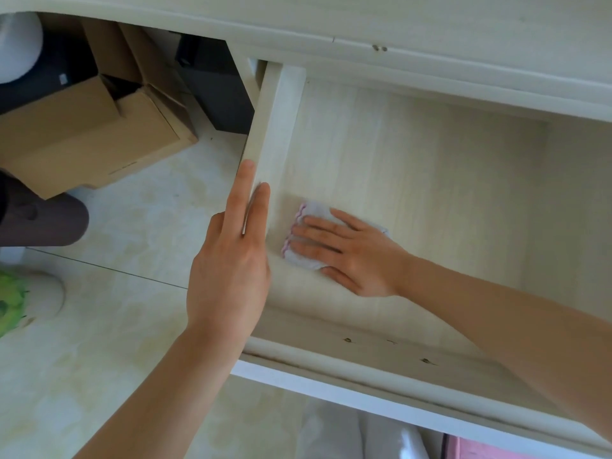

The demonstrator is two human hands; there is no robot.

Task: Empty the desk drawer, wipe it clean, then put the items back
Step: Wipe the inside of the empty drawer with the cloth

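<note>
Looking down, you see the pale wooden desk drawer (pixel 430 167) pulled out, holding only a small white cloth (pixel 309 231) with a pink scalloped edge. Your right hand (pixel 347 251) lies flat on that cloth, fingers straight and spread, pressing it to the drawer floor near the drawer's left wall and nearer its front than its back. Bare drawer floor stretches to the right of the cloth and behind it. Your left hand (pixel 231 260) rests against the drawer's left wall from outside, fingers straight, with fingertips on its top edge. Left of the drawer, under the desk, sit cardboard boxes (pixel 96 127) on a light tiled floor (pixel 132 293), well apart from the drawer.
</note>
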